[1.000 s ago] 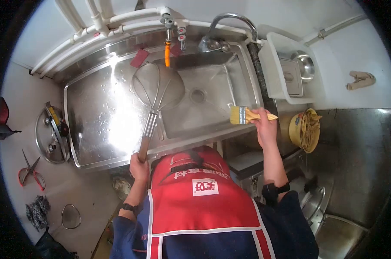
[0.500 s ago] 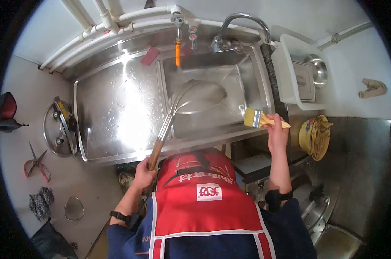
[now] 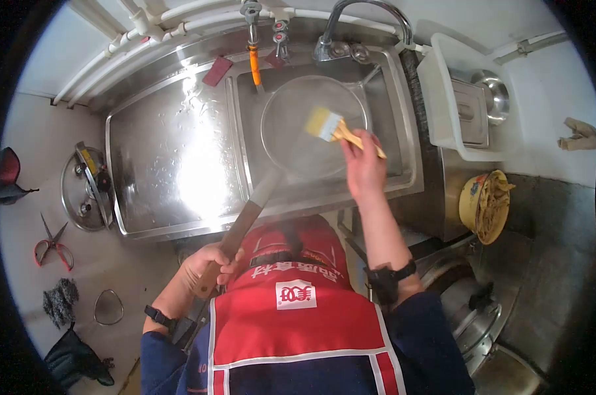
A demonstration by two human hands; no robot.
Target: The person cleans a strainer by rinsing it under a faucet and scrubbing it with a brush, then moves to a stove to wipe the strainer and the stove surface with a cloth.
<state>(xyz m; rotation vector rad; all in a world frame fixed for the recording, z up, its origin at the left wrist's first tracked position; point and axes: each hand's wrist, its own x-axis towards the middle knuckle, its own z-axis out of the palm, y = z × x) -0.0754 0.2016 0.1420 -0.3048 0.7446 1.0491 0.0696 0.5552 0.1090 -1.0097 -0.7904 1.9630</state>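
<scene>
A round, shallow metal strainer or ladle (image 3: 304,125) with a long handle lies over the right sink basin, its face turned up. My left hand (image 3: 209,266) is closed around its wooden handle (image 3: 242,227) at the front of the sink. Above the round metal, my right hand (image 3: 365,163) grips the wooden handle of a flat brush (image 3: 325,125). The bristles are blurred, and whether they touch the metal cannot be made out.
An orange-ended tap (image 3: 254,64) and a curved faucet (image 3: 367,3) stand behind the basin. A white tub (image 3: 442,99) holds metal containers at right, above a yellow bucket (image 3: 470,201). Red-handled scissors (image 3: 44,251) and a pot lid (image 3: 71,197) are at left.
The round metal has turned from a tilted position to face up. My right hand has carried the brush left and away from me, over it. My left hand has shifted slightly down and left.
</scene>
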